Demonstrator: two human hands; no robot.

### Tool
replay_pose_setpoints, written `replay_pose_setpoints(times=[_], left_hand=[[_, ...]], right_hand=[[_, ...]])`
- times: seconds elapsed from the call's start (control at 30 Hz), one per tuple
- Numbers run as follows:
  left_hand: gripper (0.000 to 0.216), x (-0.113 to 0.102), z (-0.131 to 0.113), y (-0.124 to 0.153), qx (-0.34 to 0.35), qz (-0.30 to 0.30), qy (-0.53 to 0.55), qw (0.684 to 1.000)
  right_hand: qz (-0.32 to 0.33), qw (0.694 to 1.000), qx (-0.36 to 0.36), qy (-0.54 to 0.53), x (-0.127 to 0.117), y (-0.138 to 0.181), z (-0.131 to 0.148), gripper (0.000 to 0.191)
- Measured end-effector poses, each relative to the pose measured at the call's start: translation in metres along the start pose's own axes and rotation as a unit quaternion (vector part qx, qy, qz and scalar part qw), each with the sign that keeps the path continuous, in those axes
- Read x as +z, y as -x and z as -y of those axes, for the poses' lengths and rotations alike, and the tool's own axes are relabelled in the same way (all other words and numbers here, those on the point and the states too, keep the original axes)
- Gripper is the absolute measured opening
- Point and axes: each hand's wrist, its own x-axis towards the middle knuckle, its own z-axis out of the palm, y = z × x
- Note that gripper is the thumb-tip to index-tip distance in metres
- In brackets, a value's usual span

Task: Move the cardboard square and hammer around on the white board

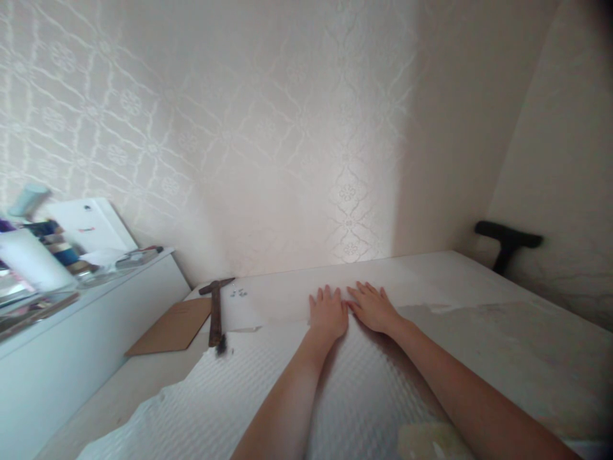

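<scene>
My left hand lies palm down with fingers spread at the far edge of a white sheet with a bumpy, padded texture. Close beside it, my right hand is flat too, its fingers stretched toward the wall, and the two thumbs nearly meet. Under the fingertips is a smooth white strip along the wall. To the left of my hands lies a hammer with a wooden handle. Several small bluish pieces, too small to name, are near its head.
A brown cardboard piece lies left of the hammer. At far left, a white cabinet holds a white box and clutter. Patterned wallpaper covers the wall behind. A black T-shaped handle stands by the right wall.
</scene>
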Motion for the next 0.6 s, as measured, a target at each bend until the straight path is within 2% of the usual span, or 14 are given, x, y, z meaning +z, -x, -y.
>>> replay_pose_setpoints(times=[0.6], left_hand=[[0.049,0.0003,0.0005,0.0003,0.001,-0.003,-0.003,1.000]], right_hand=[[-0.003,1.000,0.000,0.002,-0.0009,0.0009,0.0006,0.053]])
